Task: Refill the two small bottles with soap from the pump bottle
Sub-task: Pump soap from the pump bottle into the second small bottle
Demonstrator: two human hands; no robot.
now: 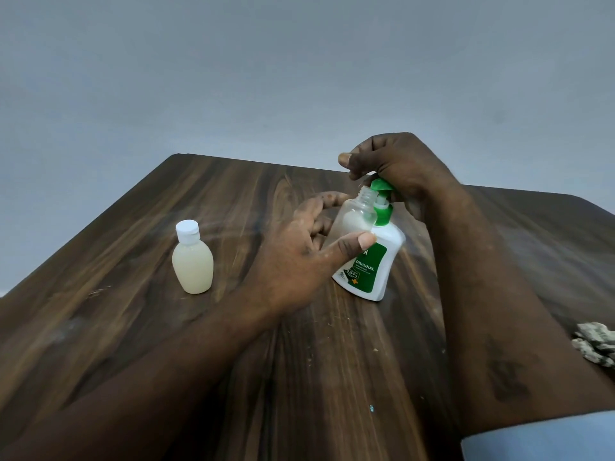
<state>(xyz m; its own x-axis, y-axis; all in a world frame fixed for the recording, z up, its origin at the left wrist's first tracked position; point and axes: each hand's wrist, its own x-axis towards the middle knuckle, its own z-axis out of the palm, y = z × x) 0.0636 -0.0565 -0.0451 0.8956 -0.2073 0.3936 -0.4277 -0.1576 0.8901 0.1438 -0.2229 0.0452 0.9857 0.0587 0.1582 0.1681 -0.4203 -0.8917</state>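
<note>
- Grey, plain wall (pixel 299 61) fills the upper half of your view, behind everything else.
- Below it, your dark wood-grain table (pixel 133 327) runs from its far edge down to the bottom of the view, with a few pale crumbs scattered on it.
- Your right hand (pixel 399 164) is curled down over the green pump head of the white plastic pump bottle (pixel 379 261), with the thumb tucked against the fingers. A light blue sleeve (pixel 539 437) shows at that forearm.
- Your left hand (pixel 293 257) grips the clear uncapped small bottle (pixel 354 221), thumb across its front and fingers behind it.
- The pump bottle, which has a green label, stands right of centre on the table, leaning a little.
- You hold the clear bottle tilted against the pump bottle's shoulder, its open threaded neck just under the green spout. How much soap is inside I cannot tell.
- A capped small bottle (pixel 192 261) with a white lid, full of pale cream liquid, stands upright to the left, well apart from your hands.
- A crumpled grey scrap (pixel 595 344) lies at the table's right edge.
</note>
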